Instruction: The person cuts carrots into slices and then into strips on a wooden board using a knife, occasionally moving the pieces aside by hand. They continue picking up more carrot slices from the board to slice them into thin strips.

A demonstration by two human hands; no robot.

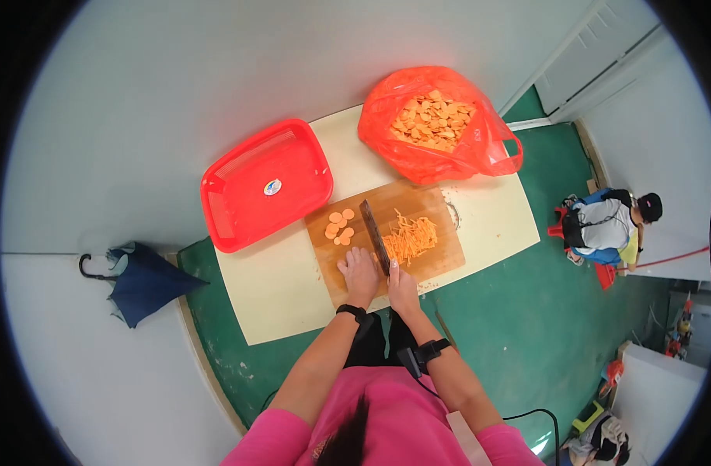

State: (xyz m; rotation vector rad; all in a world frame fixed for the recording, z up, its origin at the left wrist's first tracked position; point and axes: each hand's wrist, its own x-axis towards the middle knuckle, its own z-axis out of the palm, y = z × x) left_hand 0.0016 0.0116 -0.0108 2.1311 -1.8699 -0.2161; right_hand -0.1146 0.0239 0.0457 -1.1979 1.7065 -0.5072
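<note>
My right hand point(403, 289) is closed around the handle of a kitchen knife point(375, 233), whose dark blade stands edge-down across the wooden cutting board point(441, 260). Just left of the blade, my left hand point(359, 273) lies on the board with its fingers stretched forward and the thumb apart. Whether anything is under its palm is hidden. A heap of orange carrot strips point(411, 238) covers the board to the right of the knife. Several round carrot slices point(340, 225) rest on the board's far left part.
Behind the board at the left is a red plastic basket point(239, 210). A red plastic bag point(379, 136) full of carrot slices stands at the table's point(495, 217) far right. A blue umbrella point(149, 283) leans at the left wall. Another person point(608, 225) sits off to the right.
</note>
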